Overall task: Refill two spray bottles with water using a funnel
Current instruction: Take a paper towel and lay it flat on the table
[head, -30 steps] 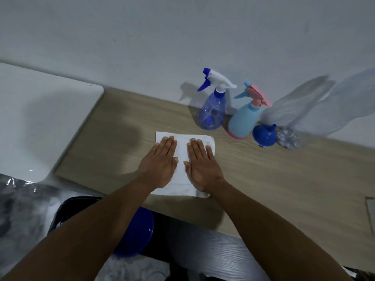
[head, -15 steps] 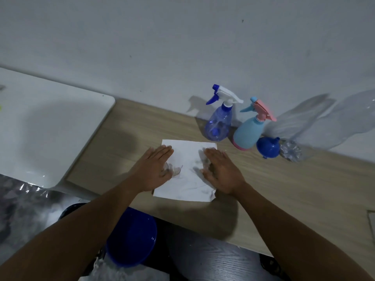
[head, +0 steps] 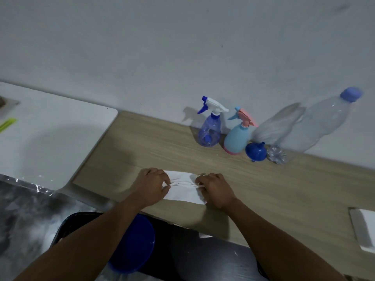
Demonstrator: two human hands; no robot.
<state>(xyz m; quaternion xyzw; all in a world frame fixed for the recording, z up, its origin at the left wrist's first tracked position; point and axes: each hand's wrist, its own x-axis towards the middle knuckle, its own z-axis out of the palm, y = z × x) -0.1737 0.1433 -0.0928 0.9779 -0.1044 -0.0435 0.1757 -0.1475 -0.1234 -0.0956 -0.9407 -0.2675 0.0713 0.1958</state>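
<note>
Both hands [head: 183, 186] pinching the white cloth [head: 182, 187], spray bottles [head: 210, 131] well beyond them.

A: What are the hands doing?
B: The left hand [head: 151, 184] and right hand [head: 216, 188] pinch a white cloth [head: 183, 187] on the wooden table [head: 263, 189], bunching it.
A: And the bottles?
B: Blue spray bottle [head: 210, 128], light-blue spray bottle [head: 236, 140], funnel [head: 255, 151], probably a clear water bottle [head: 316, 124], by the wall.

Dim, bluish light; soft shadows fall leftward on wall [head: 182, 47]. Wide-angle stretch smears clear bottle [head: 316, 126] at right edge.
</note>
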